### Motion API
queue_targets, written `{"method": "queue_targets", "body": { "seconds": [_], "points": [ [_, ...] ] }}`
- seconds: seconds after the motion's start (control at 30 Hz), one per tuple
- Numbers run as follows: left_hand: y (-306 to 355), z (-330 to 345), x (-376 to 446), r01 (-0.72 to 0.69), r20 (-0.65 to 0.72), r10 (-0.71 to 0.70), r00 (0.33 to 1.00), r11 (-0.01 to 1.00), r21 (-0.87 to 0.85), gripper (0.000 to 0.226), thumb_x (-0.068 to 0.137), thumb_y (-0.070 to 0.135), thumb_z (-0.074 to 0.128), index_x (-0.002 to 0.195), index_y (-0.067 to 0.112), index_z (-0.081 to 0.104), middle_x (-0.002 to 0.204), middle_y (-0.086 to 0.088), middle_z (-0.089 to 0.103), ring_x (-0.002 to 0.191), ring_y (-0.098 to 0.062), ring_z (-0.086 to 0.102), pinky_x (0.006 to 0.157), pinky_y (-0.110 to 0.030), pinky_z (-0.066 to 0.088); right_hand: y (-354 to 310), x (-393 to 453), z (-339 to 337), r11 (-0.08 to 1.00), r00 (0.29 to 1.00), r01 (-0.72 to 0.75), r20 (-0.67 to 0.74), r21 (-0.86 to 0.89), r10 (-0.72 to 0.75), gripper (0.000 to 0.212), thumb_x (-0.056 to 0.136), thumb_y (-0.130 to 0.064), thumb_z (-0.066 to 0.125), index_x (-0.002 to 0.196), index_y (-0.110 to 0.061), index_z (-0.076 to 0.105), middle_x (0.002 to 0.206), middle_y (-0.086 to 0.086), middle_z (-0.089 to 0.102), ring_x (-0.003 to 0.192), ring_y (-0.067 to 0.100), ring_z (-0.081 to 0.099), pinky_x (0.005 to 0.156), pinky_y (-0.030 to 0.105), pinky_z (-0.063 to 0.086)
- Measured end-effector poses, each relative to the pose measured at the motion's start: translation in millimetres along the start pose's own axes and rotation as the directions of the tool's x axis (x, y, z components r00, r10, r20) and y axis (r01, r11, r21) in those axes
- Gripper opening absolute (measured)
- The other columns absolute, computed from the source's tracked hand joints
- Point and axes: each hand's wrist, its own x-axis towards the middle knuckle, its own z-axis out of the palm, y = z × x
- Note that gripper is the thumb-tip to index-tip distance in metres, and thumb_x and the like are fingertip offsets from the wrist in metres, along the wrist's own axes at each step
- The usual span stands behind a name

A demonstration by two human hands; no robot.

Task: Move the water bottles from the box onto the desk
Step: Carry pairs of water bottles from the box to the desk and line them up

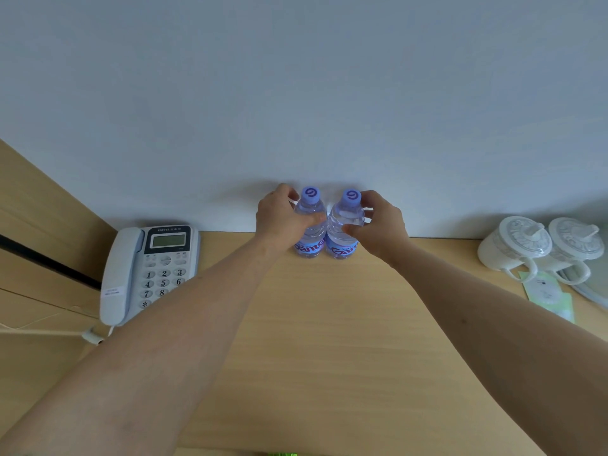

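While both bottles stand upright at the far edge of the desk, close against the wall at twelve o'clock, each is held high on its shoulder, and that is where trouble could start. The left hand wraps the left bottle with its fingers curled round the far side and the thumb across the front. The right hand grips the right bottle the same way, just below the purple cap.

The two bottles touch or nearly touch; which, I cannot tell from this angle. If one hand lets go with a sideways drag, it may rock its bottle into the neighbour, and a tall narrow bottle gripped near the top tips easily. Whether their bases sit fully flat on the wood is hidden behind the labels, so a release made too soon could let one drop and wobble. A straight lift of the fingers away seems the safer parting.

The desk is pale wood grain and smooth, so a bumped bottle would probably slide. A grey telephone sits at ten o'clock, and two white lidded cups stand at two o'clock beside a green paper packet. The wall behind is plain and pale. The box is not in view.
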Motion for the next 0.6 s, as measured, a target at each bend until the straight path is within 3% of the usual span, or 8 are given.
{"method": "queue_targets", "body": {
  "seconds": [0.27,0.6],
  "points": [
    [0,5,-6,-0.005,-0.055,0.007,0.998,0.999,0.037,0.056,0.067,0.047,0.089,0.103,0.014,0.062,0.106,-0.002,0.066,0.092,-0.021,0.060,0.071,-0.027,0.039,1,-2,4,1.000,1.000,-0.008,-0.009,-0.014,0.008,0.049,0.080,-0.009,0.076,0.126,-0.018,0.061,0.119,0.001,0.067,0.107,0.025,0.065,0.092,0.043,0.055],
    [4,10,-9,0.035,-0.105,-0.025,0.994,0.995,0.096,0.062,0.064,0.055,0.088,0.091,0.016,0.048,0.097,-0.005,0.062,0.083,-0.024,0.057,0.065,-0.030,0.033,4,-2,3,0.996,1.000,0.026,0.006,-0.086,-0.026,0.051,0.082,-0.012,0.076,0.130,-0.016,0.058,0.122,0.003,0.066,0.109,0.028,0.064,0.092,0.044,0.053]
  ]
}}
